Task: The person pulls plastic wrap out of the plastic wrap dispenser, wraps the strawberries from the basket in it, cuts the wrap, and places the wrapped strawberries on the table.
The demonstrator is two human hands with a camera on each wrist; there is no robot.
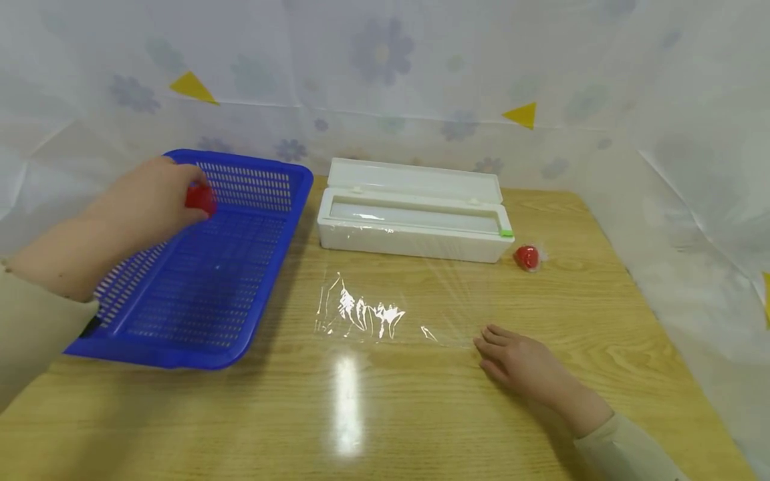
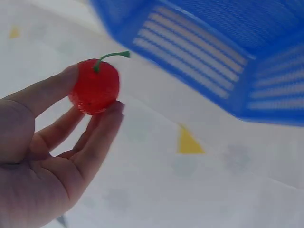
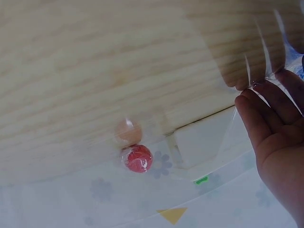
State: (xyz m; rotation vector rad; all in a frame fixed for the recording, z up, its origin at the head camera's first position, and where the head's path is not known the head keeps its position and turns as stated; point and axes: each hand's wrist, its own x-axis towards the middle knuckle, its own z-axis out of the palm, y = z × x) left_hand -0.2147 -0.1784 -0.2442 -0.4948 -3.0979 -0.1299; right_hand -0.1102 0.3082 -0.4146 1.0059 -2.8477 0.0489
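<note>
Between thumb and fingertips, my left hand [image 1: 158, 195] pinches a red toy cherry [image 2: 97, 89] with a curved green stem. In the head view the hand and cherry overlap the far left part of a blue plastic basket [image 1: 210, 274]. Clear plastic wrap [image 1: 373, 317] lies creased and shiny on the table, drawn out from a white wrap dispenser [image 1: 415, 246] whose lid stands up at the back. The fingertips of my right hand [image 1: 520, 361] touch the near right corner of the wrap, fingers fairly straight. Beside the dispenser's right end sits a red ball-shaped fruit [image 1: 528, 257] wrapped in film.
The wooden table [image 1: 421, 414] carries everything. White flowered sheeting [image 1: 385, 93] hangs behind and on both sides, with yellow triangles [image 1: 522, 115] on it. A small green slider [image 1: 506, 233] sits at the right end of the dispenser.
</note>
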